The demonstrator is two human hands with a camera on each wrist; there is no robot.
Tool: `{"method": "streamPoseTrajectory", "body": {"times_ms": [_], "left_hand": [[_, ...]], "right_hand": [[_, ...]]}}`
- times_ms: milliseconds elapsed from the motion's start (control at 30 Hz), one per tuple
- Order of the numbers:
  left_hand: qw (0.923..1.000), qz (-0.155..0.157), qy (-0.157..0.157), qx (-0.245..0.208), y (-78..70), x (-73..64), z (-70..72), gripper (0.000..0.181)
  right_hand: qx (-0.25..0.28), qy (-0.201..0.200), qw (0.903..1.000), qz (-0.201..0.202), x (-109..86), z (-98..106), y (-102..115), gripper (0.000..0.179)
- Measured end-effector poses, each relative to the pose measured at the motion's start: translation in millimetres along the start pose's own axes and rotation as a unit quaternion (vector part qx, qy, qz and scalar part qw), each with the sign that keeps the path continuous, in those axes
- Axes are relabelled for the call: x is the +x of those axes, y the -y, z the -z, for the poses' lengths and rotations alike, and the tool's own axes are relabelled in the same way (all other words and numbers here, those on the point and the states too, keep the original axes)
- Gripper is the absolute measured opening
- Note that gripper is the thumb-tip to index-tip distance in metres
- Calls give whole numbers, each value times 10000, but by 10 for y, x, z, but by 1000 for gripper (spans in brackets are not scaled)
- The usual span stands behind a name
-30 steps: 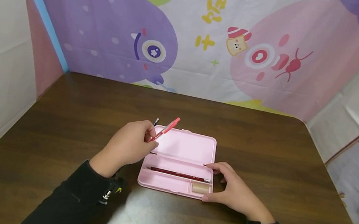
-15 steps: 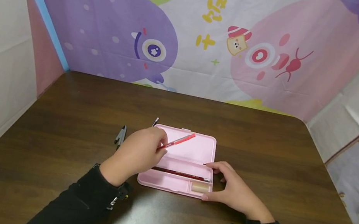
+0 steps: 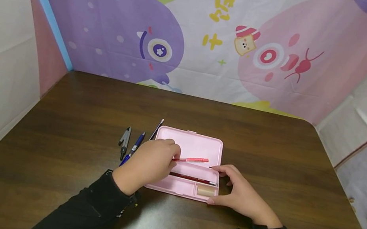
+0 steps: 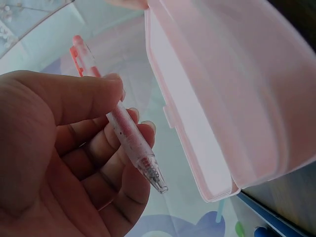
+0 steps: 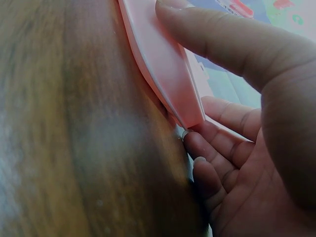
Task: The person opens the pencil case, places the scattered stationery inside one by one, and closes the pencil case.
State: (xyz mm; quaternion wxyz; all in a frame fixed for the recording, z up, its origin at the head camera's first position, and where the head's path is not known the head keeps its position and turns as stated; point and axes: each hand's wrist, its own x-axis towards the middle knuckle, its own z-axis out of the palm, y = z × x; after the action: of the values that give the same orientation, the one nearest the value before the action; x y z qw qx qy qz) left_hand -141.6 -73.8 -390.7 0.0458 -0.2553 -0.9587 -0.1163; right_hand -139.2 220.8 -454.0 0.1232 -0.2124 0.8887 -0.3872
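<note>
A pink pencil case (image 3: 197, 142) lies with its lid folded back on the table. Above its left part, my left hand (image 3: 152, 161) pinches a red pen with a clear barrel (image 3: 194, 159) between thumb and fingers. In the left wrist view, the pen's clear tip (image 4: 157, 181) points away from the thumb. My right hand (image 3: 242, 198) holds the case's right end, thumb at the near corner and fingers by the hinge. A dark red pencil (image 3: 191, 178) lies inside, its left end hidden behind my left hand. A beige block (image 3: 205, 191) sits in the small compartment.
Left of the case lie a blue pen (image 3: 135, 147), a dark pencil with a white end (image 3: 157, 128) and a grey, two-legged item like a drawing compass (image 3: 124, 144). A printed cloth (image 3: 205, 66) hangs behind the brown table (image 3: 266, 139).
My left hand has moved right and slightly down with the red pen, which now lies flatter over the case. The blue pen and grey item have come into view. My right hand stays put.
</note>
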Motion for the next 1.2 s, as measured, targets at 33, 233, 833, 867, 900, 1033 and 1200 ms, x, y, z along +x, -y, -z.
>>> {"method": "streamPoseTrajectory", "body": {"times_ms": [33,233,833,867,900,1033,1200], "left_hand": [[10000,4,13,24,-10,0,-3,10],[9996,-20,207,193,-52,-7,-57,9],[9976,-202,536,377,-61,-23,-214,14],[9975,-170,586,346,-58,-23,-220,13],[9974,-133,638,317,-54,-22,-229,12],[9966,17,801,198,-37,-12,-255,9],[9959,124,889,145,-19,6,-280,10]], "right_hand": [[-4,-10,10000,14,-1,1,1,86],[-4,-33,10000,35,0,-2,-9,86],[7,-9,10000,65,-1,-1,-10,85],[2,-9,10000,66,-1,-2,-11,85],[-6,-8,10000,69,0,-4,-12,85],[-23,-15,10000,74,0,-9,-19,85],[-29,-23,10000,47,-2,-9,-21,86]]}}
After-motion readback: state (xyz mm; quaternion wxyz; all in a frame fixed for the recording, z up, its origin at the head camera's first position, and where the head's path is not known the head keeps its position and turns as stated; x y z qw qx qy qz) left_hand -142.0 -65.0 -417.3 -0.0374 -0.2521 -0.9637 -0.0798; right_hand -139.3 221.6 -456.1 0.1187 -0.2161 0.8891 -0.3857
